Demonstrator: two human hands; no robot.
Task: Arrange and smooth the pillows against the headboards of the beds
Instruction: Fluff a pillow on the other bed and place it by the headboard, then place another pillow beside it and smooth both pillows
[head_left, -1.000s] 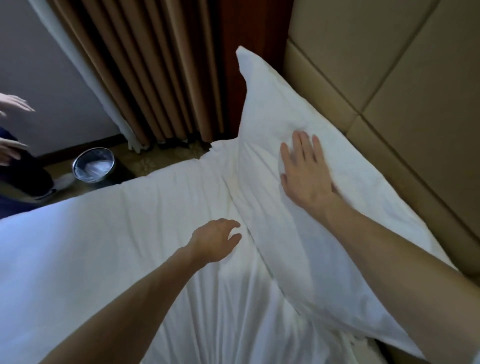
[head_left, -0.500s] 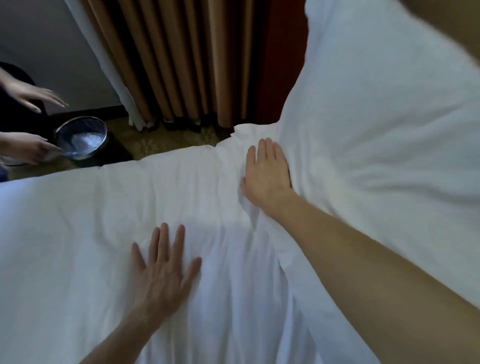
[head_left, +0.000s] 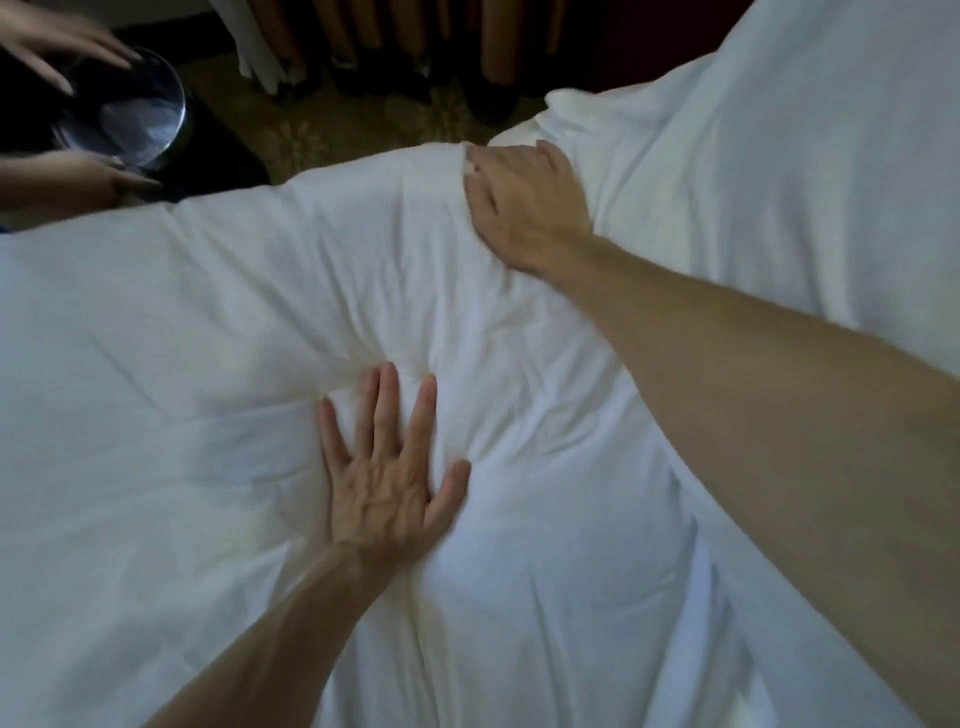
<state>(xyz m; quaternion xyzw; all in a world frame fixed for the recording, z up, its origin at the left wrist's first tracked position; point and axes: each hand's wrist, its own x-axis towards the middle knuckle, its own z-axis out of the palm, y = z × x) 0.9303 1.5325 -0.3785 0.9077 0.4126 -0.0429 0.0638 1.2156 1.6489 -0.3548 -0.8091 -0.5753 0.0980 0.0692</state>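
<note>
The left hand lies flat on the white duvet, fingers spread, holding nothing; the right hand curls over its far edge, beside the pillow

Left hand flat on white duvet, fingers spread, palm pressing down so fabric dimples and creases around it. Right hand further up at duvet's far edge, fingers curled into fabric right beside big white pillow, which fills upper right. Past bed: patterned carpet, bottoms of brown curtains. Top left, someone else's two hands around shiny metal bin on floor.
</note>
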